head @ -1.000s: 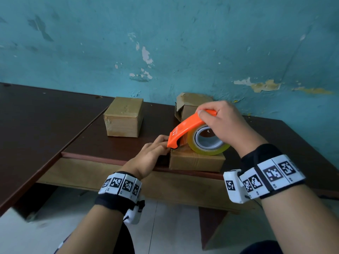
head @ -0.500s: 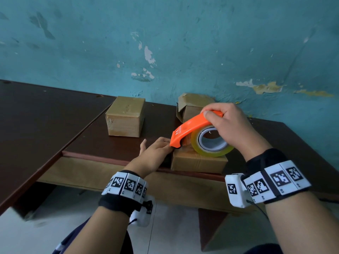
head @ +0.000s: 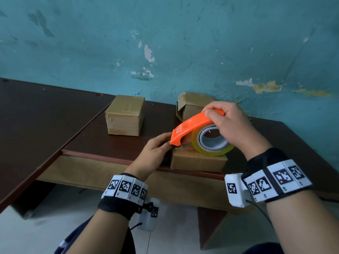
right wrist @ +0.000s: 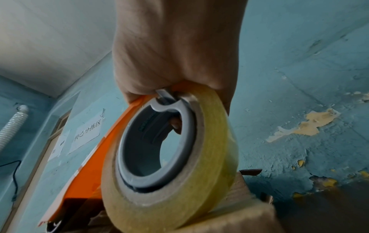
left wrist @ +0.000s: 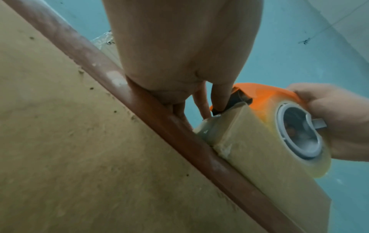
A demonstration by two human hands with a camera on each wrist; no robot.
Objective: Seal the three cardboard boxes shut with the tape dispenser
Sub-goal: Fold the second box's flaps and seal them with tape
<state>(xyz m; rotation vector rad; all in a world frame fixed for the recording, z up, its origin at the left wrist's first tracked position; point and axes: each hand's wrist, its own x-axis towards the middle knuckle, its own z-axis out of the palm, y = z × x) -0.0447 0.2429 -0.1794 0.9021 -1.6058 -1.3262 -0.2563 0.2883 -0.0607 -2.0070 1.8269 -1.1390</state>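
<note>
The near cardboard box (head: 198, 161) sits at the table's front edge. An orange tape dispenser (head: 190, 126) with a yellowish tape roll (head: 212, 143) rests on top of it. My right hand (head: 233, 125) grips the dispenser's handle from above, fingers through the roll's grey core (right wrist: 155, 141). My left hand (head: 156, 153) is at the box's left end, and its fingers (left wrist: 219, 97) touch there beside the dispenser's black cutter. A closed box (head: 124, 116) stands at the back left. A third box (head: 194, 105) with a raised flap is by the wall, partly hidden behind the dispenser.
The boxes stand on a dark brown table (head: 110, 143) against a peeling teal wall (head: 165, 43). A second, higher dark tabletop (head: 36, 116) adjoins it on the left. Pale floor shows below the front edge.
The dispenser stays on the near box in my right hand. My left thumb lifted half a second ago; now the hand is back against the box's left end.
</note>
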